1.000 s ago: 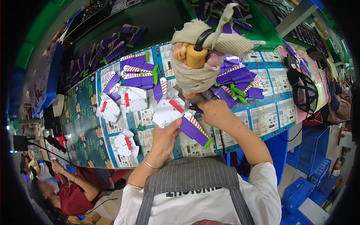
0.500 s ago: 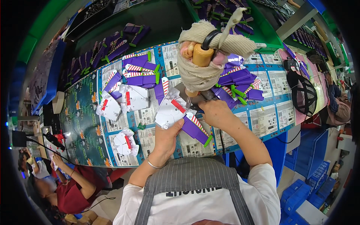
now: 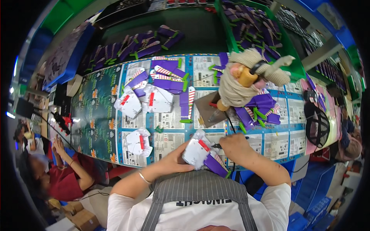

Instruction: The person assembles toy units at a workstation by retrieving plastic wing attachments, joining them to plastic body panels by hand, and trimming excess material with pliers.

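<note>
at the far left a co-worker in a dark red top (image 3: 69,175) sat beside the table. next came a dark green sheet (image 3: 92,115) on the table, then three loose white parts with red strips: one at the upper left (image 3: 129,102), one just right of it (image 3: 157,99) and one lower down (image 3: 139,142). the lower one had no purple piece on it; the upper two lay so close to the loose purple pieces (image 3: 167,84) that joins could not be told.

the left hand (image 3: 176,159) was closed on another white part (image 3: 195,153), held over the table's near edge, in front of the apron. a purple piece with a green end (image 3: 216,165) stuck out from its right side and looked already joined, though how firmly could not be seen. the right hand (image 3: 237,148) had its fingers pinched around a small dark tool (image 3: 217,146), whose tip reached the white part's edge; work on that one seemed unfinished.

beyond it a cloth-wrapped tool (image 3: 236,90) hung by a metal plate (image 3: 208,109), gripped by neither hand. further right lay a heap of purple pieces (image 3: 262,106), seemingly waiting, with none visibly fixed to white parts.
</note>
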Demonstrator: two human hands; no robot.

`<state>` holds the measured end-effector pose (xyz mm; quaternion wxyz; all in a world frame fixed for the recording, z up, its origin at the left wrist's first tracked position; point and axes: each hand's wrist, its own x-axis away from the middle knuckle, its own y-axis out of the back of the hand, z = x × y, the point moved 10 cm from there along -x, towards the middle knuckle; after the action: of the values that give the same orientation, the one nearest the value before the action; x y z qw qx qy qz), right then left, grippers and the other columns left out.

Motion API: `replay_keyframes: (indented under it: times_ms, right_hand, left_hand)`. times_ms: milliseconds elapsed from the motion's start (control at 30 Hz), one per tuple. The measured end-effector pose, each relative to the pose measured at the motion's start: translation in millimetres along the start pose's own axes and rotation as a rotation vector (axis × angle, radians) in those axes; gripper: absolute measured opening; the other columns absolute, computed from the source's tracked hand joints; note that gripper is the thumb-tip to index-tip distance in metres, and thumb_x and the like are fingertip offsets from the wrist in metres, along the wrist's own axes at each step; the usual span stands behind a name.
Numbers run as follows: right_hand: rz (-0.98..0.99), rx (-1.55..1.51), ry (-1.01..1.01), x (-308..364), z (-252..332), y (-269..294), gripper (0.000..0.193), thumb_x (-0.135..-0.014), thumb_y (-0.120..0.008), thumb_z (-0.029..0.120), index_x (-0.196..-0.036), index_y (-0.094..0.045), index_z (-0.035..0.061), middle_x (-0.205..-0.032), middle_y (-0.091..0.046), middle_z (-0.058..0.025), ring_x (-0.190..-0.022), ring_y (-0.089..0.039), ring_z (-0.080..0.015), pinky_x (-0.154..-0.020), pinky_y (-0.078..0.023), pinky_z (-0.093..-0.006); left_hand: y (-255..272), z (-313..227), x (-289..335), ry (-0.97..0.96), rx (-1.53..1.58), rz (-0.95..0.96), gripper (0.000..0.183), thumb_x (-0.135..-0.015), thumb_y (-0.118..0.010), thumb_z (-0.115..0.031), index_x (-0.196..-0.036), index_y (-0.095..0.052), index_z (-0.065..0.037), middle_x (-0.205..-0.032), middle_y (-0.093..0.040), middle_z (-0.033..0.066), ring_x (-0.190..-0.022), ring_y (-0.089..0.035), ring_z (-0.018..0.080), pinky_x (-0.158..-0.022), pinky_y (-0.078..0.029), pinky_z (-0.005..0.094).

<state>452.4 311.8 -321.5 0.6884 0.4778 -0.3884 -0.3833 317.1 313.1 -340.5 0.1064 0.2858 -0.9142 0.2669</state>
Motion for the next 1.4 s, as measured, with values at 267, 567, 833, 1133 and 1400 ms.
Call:
replay_keyframes:
  times_ms: [267,567,833,1133,1400]
  right_hand:
    - [0.02,-0.048,-0.03,8.3,5.7,-14.3,0.02,-0.068,-0.061,0.008,-0.086,-0.054,0.0058,-0.084,-0.057,-0.0097,-0.083,-0.058,-0.0263,-0.074,-0.044,-0.0444]
    - [-0.406,-0.448,-0.097,78.7,-12.1,-18.1,0.07,-0.054,-0.066,-0.007,-0.12,-0.049,0.0095,-0.111,-0.047,-0.012,-0.115,-0.044,-0.0354,-0.105,-0.021,-0.0591]
    - [-0.455,-0.688,-0.178,65.9,-25.2,-0.1,0.042,-0.056,-0.063,-0.008,-0.095,-0.053,0.0045,-0.093,-0.054,-0.0118,-0.081,-0.058,-0.032,-0.073,-0.049,-0.0389]
    - [-0.094,-0.515,-0.118,-0.1,26.5,-13.5,0.066,-0.07,-0.066,0.007,-0.131,-0.042,0.0178,-0.097,-0.06,-0.0117,-0.093,-0.058,-0.0316,-0.078,-0.047,-0.0409]
    - [0.072,-0.604,-0.244,23.7,4.8,-33.1,0.043,-0.076,-0.061,0.01,-0.116,-0.048,0.0119,-0.099,-0.061,-0.0163,-0.091,-0.059,-0.0355,-0.08,-0.046,-0.0431]
  left_hand:
    - [141.9,-176.5,-50.9,-0.481,-1.614,-0.733,0.044,-0.081,-0.064,-0.026,-0.121,-0.054,-0.011,-0.109,-0.056,0.014,-0.1,-0.055,0.0325,-0.084,-0.047,0.0389]
    - [169.5,-166.5,-83.7,-0.237,-1.5,-0.286,0.043,-0.063,-0.078,-0.013,-0.103,-0.062,-0.014,-0.1,-0.052,0.0141,-0.091,-0.055,0.0318,-0.08,-0.046,0.0365]
    - [98.6,-209.5,13.9,-0.79,-1.5,-0.415,0.022,-0.071,-0.062,0.008,-0.088,-0.056,-0.004,-0.111,-0.059,0.0121,-0.098,-0.059,0.0274,-0.078,-0.049,0.0338]
    - [46.7,-68.2,88.3,-0.568,-0.786,-0.17,0.022,-0.07,-0.052,0.014,-0.08,-0.061,-0.003,-0.124,-0.049,0.0232,-0.106,-0.057,0.0322,-0.086,-0.048,0.0372]
    - [45.7,22.9,88.6,-0.365,0.334,-0.368,0.051,-0.084,-0.062,-0.009,-0.131,-0.043,-0.008,-0.109,-0.049,0.0122,-0.098,-0.05,0.0171,-0.086,-0.04,0.0281]
